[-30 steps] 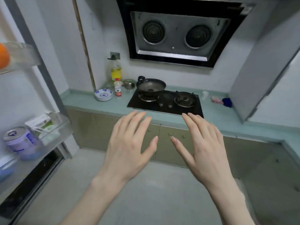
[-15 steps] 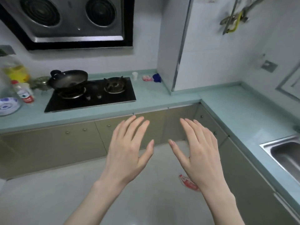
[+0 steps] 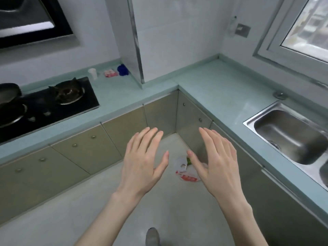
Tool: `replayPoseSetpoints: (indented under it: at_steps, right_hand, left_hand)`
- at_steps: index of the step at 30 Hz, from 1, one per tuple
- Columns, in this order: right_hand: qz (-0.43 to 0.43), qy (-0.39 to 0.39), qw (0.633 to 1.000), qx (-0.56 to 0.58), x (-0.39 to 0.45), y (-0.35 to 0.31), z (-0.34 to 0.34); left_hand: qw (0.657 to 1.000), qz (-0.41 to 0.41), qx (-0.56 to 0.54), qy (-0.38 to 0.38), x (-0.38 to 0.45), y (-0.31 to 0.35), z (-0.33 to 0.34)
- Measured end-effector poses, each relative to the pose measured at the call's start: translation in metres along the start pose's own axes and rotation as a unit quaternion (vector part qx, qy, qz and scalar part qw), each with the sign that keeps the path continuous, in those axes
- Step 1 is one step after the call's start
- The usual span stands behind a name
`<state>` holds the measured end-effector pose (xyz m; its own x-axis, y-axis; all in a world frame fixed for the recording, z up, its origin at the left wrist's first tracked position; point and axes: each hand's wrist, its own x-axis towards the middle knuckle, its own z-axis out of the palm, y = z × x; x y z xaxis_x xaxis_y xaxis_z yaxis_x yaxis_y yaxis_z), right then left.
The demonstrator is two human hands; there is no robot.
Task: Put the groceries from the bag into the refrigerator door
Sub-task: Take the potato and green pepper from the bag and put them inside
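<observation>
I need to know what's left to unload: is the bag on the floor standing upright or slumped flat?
Slumped. The white-and-red bag lies crumpled on the floor by the cabinet corner, something green at its top edge. Contents cannot be told.

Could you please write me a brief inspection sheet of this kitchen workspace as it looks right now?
Surface: pale floor; teal countertop wraps the corner.
Job's things: white and red bag lies on the floor in the cabinet corner, something green showing at its top; refrigerator not in view.
Clutter: white cup, pink packet, blue item beside the stove.
Hands: left hand and right hand open, empty, above the bag.
Cables: nothing seen.
Surroundings: steel sink, window, range hood.
</observation>
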<state>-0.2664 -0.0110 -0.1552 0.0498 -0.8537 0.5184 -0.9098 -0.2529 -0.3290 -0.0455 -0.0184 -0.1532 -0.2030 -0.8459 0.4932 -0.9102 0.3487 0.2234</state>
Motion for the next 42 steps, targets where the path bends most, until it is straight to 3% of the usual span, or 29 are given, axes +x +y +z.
replayPoseSetpoints:
  at_steps: [7, 21, 31, 42]
  right_hand:
    - [0.09, -0.002, 0.995, -0.036, 0.001, 0.034, 0.025]
    - [0.138, -0.057, 0.986, -0.074, 0.016, 0.098, 0.119]
    - [0.135, -0.098, 0.985, -0.048, 0.001, 0.186, 0.245]
    - [0.128, -0.132, 0.982, -0.05, -0.082, 0.303, 0.432]
  left_hand:
    - [0.998, 0.042, -0.037, -0.036, 0.04, -0.007, 0.06]
    - [0.989, 0.073, -0.073, -0.11, 0.078, -0.041, 0.195]
    - [0.986, 0.059, -0.073, -0.141, 0.076, -0.052, 0.342]
    - [0.979, 0.039, -0.085, -0.179, -0.009, -0.087, 0.56]
